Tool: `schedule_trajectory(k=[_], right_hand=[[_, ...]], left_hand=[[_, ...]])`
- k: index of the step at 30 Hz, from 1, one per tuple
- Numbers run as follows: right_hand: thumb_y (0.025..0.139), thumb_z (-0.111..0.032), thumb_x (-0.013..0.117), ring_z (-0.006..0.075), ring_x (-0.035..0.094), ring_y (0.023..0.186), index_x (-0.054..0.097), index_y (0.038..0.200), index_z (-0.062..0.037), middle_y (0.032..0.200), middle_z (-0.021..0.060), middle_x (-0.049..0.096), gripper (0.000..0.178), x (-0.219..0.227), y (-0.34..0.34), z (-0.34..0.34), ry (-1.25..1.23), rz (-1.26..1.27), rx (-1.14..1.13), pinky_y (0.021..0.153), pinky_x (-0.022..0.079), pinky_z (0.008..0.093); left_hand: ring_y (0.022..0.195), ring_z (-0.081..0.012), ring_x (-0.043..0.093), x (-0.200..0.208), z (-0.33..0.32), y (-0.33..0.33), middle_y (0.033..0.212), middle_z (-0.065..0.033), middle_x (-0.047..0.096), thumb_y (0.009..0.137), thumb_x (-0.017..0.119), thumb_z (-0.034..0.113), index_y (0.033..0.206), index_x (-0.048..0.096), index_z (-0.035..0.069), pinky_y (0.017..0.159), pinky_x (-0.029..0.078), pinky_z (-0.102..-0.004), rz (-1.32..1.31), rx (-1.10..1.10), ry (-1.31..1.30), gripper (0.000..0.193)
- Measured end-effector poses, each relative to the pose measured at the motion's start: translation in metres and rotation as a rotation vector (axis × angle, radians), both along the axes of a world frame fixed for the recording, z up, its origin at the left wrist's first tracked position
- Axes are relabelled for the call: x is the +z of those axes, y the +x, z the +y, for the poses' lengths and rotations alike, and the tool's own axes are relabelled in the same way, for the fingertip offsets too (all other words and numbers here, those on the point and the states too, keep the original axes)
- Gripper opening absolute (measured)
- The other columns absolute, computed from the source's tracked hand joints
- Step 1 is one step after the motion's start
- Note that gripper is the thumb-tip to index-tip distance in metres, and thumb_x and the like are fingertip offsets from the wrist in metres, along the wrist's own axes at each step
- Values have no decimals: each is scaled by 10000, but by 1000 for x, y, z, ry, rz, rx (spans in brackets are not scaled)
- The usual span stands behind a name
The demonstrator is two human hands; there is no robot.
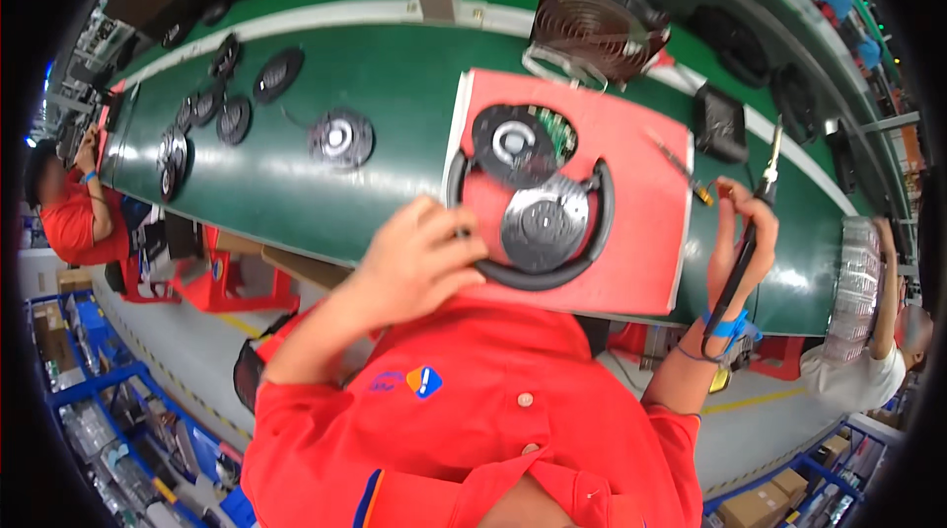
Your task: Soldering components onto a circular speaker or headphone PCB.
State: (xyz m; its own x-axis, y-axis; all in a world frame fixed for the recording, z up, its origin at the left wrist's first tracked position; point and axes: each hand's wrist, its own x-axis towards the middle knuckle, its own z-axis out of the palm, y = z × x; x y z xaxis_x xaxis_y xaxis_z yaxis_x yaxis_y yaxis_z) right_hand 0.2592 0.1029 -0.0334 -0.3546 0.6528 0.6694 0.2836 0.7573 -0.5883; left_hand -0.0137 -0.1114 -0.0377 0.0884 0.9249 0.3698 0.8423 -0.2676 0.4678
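Gripping a soldering iron [766, 188], the right hand [758, 244] hovers; the left hand [419, 257], hold unclear, lies by the headband [538, 280].

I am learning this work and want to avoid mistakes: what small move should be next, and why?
Probably steady the curved black band with the left hand: that hand is already at its left side, no clamp shows, and the right hand holds the soldering iron tip-up, beside the red mat.
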Motion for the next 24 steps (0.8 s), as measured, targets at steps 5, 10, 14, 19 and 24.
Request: schedule_trajectory(k=[5,10,14,19,24], right_hand=[[812,102,601,232,662,863,494,926,-24,908,167,665,201,-9,-7,-16,-24,25,25,809,508,322],[772,116,625,241,672,846,513,917,-28,901,153,678,233,-2,-27,-32,37,-31,164,792,516,323],[825,103,587,255,668,874,461,935,-22,931,208,664,209,7,-36,-38,96,-131,209,801,528,339],[816,109,594,257,664,885,465,939,-13,938,214,661,216,11,-49,-36,67,-129,262,804,529,342],[800,132,596,243,652,908,470,959,4,965,214,653,240,8,-67,-35,-36,-79,333,821,517,329]], left_hand=[[897,-294,557,20,41,-32,1000,-118,545,688,732,157,922,599,33,744,475,-370,-76,-4,86,296],[1051,-292,494,15,92,-45,1159,-107,503,670,755,221,1109,567,77,900,412,-386,149,-64,47,499],[1114,-296,474,17,106,-43,1180,-110,513,622,790,216,1190,553,97,909,417,-391,187,-202,-79,627],[872,-262,592,11,121,-53,923,-89,584,767,682,215,985,662,97,741,480,-361,3,-200,63,249],[692,-262,634,3,130,-71,880,-138,623,848,592,177,988,646,22,664,496,-334,-423,271,60,216]])
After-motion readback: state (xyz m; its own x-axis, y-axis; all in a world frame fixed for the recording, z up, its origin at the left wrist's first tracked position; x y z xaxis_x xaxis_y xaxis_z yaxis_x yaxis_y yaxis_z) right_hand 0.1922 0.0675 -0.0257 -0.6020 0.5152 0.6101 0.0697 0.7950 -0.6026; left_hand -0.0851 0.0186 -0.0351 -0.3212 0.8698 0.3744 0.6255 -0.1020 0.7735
